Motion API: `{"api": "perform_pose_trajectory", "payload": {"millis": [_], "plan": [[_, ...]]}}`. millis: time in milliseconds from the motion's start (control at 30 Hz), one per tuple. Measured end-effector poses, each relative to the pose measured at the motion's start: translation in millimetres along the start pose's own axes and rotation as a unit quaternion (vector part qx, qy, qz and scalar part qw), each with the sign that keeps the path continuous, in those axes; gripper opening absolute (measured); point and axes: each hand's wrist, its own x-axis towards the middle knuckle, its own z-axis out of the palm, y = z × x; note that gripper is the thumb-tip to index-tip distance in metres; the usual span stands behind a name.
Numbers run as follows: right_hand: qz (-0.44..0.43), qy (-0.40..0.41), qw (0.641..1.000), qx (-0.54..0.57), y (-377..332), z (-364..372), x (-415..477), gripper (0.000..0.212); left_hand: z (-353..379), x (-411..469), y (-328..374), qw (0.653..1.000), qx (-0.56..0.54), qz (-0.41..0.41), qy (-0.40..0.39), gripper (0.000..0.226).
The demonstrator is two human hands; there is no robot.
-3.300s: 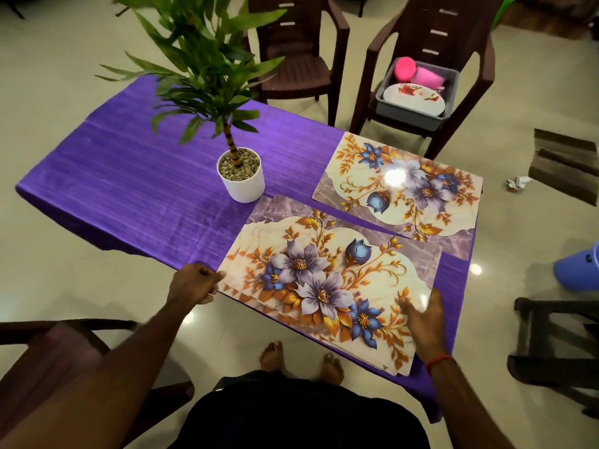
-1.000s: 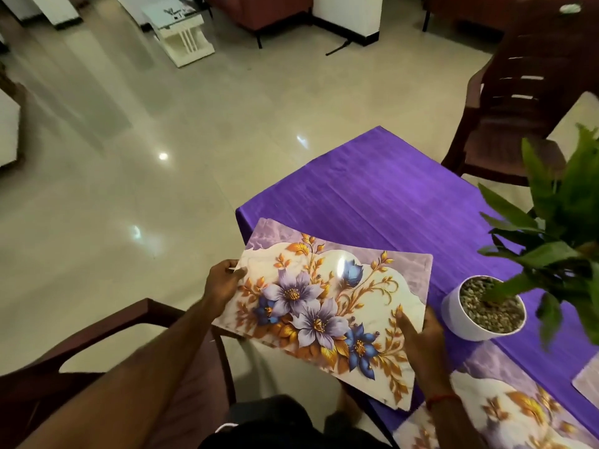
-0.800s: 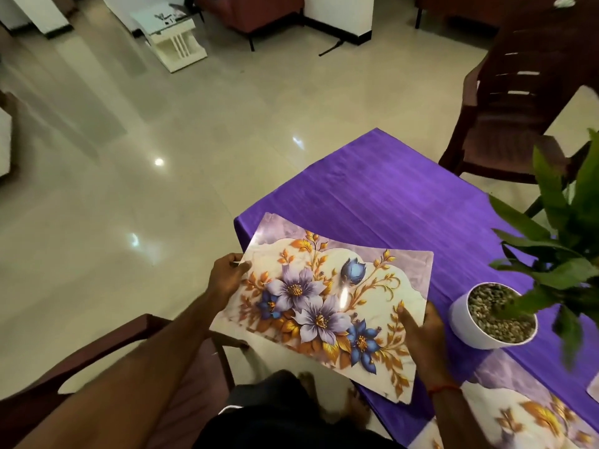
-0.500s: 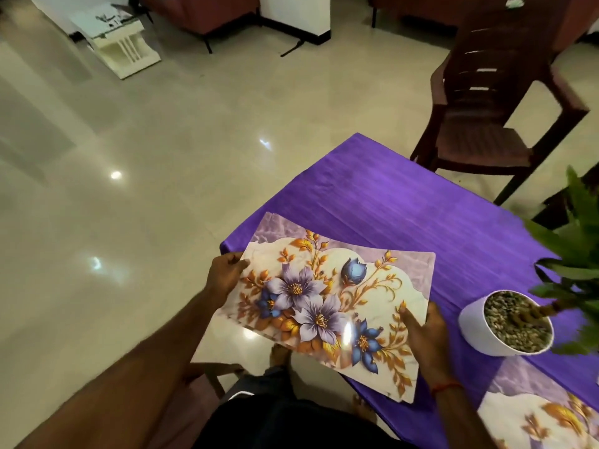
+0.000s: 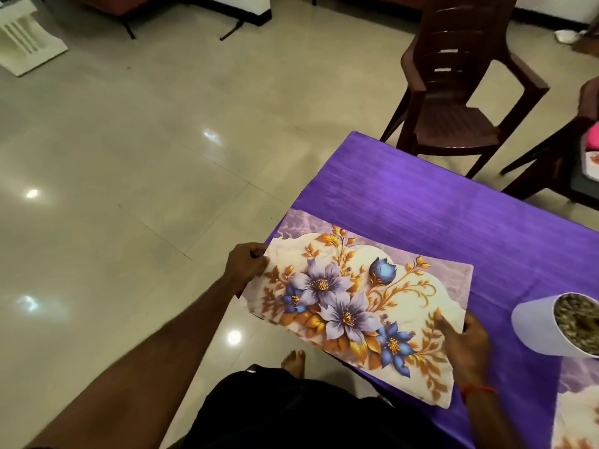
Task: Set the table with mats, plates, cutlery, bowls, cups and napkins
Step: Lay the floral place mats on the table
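Mat (image 5: 356, 306) at table (image 5: 421, 196) corner, near edge overhanging. Your L grip (image 5: 246, 264) & R grip (image 5: 466, 341) each pinch a short end. Prob. thin, light, slick, bendy: hold both ends.

white pot (image 5: 538, 325) cropped, second mat (image 5: 580, 403) cropped

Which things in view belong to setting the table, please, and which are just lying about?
Job: mat, gripped at its edges by the left hand and right hand; second mat at the lower right; table.
Lying about: plant pot; chair; white rack on the floor.
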Motion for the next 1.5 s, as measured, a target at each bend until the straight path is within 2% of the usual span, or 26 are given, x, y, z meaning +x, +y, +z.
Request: {"api": "perform_pose_trajectory", "payload": {"millis": [200,300,367,533,733,1067,1500], "plan": [[0.031,0.051,0.998,-0.025,-11,3,-3,0.033,-3,29,-5,0.999,0.024,0.029,-0.002,0.028],[0.045,0.05,0.998,-0.017,-14,3,-8,0.032,-3,37,-5,0.999,0.014,0.033,-0.011,0.023],[0.05,0.046,0.998,-0.02,-13,5,-10,0.031,-2,45,-3,0.998,0.045,0.05,-0.005,0.015],[0.058,0.04,0.995,-0.067,-10,8,-19,0.032,-2,56,-8,0.991,0.11,0.077,0.008,0.023],[0.008,0.065,0.996,-0.067,-22,12,-34,0.027,-4,58,-12,0.989,0.131,0.067,-0.017,0.023],[-0.008,-0.028,0.994,-0.108,-14,10,-29,0.034,-4,64,-15,0.977,0.191,0.081,-0.05,0.026],[-0.014,-0.035,0.991,-0.13,-13,9,-28,0.034,-6,64,-12,0.972,0.211,0.098,-0.043,0.03]]}}
